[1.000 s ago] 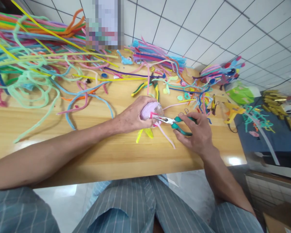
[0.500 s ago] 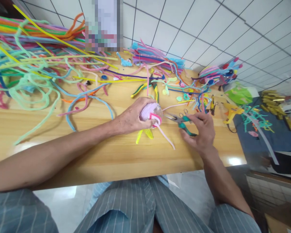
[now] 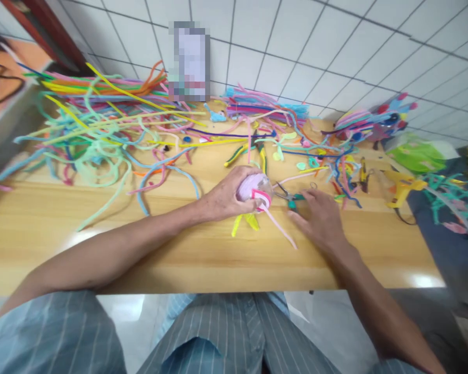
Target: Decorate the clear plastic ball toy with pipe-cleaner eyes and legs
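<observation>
Within left hand [image 3: 226, 196], lilac piece [image 3: 249, 186], pliers [image 3: 292, 203] at right hand [image 3: 323, 218]

The slim-nosed pliers with green handles [image 3: 291, 203], a second ago touching the round lavender fuzzy ball [image 3: 248, 188], now stand just right of it, apart from its surface. Their jaws, closed then, are spread. The right hand [image 3: 322, 215], at the handles, comes nearer the ball than half a second ago. The curved pale-pink strip edged in hot pink [image 3: 262, 197], on the ball's near right side, is free of the pliers. Well left of the ball, an orange flat surface [image 3: 33, 56] enters view.
</observation>
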Action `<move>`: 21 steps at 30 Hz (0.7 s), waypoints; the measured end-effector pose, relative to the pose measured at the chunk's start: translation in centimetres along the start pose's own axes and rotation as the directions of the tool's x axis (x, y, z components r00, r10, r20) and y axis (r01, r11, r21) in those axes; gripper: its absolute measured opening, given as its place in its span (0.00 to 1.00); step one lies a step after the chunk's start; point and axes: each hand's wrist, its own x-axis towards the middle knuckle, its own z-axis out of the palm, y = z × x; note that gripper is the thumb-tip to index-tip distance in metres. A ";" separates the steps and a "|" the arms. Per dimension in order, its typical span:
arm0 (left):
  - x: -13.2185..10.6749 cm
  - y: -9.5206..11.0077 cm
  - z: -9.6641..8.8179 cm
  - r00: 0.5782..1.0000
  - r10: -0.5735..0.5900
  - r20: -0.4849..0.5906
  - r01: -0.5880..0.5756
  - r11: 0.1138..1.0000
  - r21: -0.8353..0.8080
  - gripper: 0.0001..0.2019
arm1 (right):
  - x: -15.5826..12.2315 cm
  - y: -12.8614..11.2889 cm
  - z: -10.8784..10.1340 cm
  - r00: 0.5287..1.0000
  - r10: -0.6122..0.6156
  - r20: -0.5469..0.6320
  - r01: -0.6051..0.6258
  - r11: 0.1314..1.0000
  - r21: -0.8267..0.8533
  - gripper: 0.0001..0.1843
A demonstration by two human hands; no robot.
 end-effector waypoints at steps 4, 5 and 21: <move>0.0 -0.3 0.0 1.000 -0.019 -0.001 0.019 0.999 -0.032 0.32 | 4.1 -4.2 -4.6 0.982 0.047 -0.183 0.018 0.943 0.334 0.14; 0.0 -0.4 -0.1 1.000 -0.030 -0.003 0.029 0.999 -0.038 0.33 | 5.5 -5.9 -6.2 0.982 0.021 -0.187 0.067 0.890 0.450 0.09; -0.3 -0.2 -0.3 0.996 -0.091 0.010 0.092 0.991 -0.092 0.33 | 6.9 -5.9 -2.1 0.933 -0.202 -0.297 0.328 0.818 0.473 0.15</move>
